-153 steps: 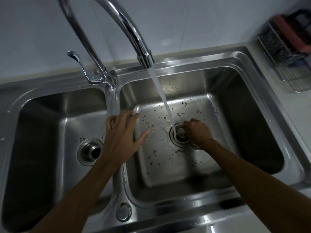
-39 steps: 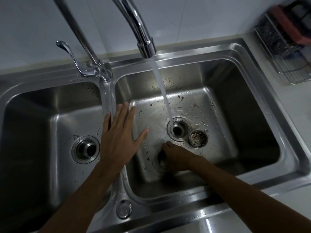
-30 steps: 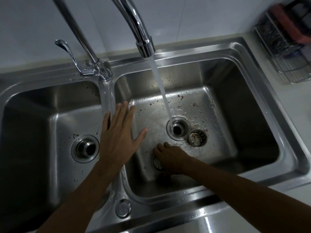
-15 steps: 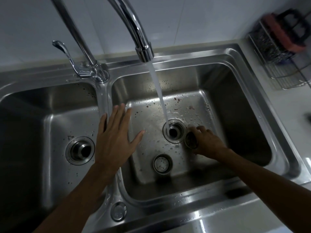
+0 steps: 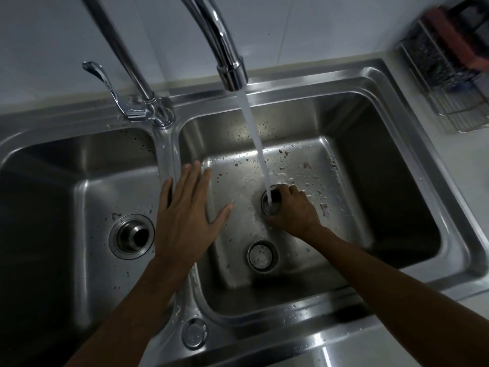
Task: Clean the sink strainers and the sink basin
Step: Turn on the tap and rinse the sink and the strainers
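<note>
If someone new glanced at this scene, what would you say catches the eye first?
Most likely the white stream of water falling from the faucet spout into the right basin, straight onto a strainer cup gripped by the right hand over the drain. Next, the left hand spread flat on the divider between the basins, and a round strainer lying on the right basin floor nearer the viewer.

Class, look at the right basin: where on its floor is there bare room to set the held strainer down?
Bare floor lies right of the right hand, toward the right basin wall, and behind the drain below the back wall. Crowded: the water stream, the hand, and the flat strainer in front.
</note>
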The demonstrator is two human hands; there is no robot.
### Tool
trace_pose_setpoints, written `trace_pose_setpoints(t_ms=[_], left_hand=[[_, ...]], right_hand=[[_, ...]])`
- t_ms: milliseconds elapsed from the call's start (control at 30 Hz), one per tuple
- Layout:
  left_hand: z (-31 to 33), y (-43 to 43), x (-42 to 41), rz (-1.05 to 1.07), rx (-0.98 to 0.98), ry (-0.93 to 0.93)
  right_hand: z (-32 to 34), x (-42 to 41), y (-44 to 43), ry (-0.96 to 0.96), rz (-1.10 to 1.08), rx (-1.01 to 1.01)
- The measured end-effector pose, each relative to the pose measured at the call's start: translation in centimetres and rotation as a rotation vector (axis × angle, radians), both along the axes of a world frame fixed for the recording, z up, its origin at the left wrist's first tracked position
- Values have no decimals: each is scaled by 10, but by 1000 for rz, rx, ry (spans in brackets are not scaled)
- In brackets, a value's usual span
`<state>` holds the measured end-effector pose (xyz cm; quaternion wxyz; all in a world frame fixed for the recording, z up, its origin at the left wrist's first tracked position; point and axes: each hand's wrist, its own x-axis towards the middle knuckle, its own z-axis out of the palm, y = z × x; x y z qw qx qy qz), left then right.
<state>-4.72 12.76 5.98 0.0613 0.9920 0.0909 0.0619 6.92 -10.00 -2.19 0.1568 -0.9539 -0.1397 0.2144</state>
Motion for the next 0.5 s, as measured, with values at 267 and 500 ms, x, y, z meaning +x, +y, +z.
trace_pose_setpoints(t_ms=[267,500], left_hand=[[-1,1,0,-9,-5,-15],[-2,2,1,-7,0,-7]], right_hand=[[16,9,10,1073,-1142,1040],[14,-1,11,1243,-1488,1327]])
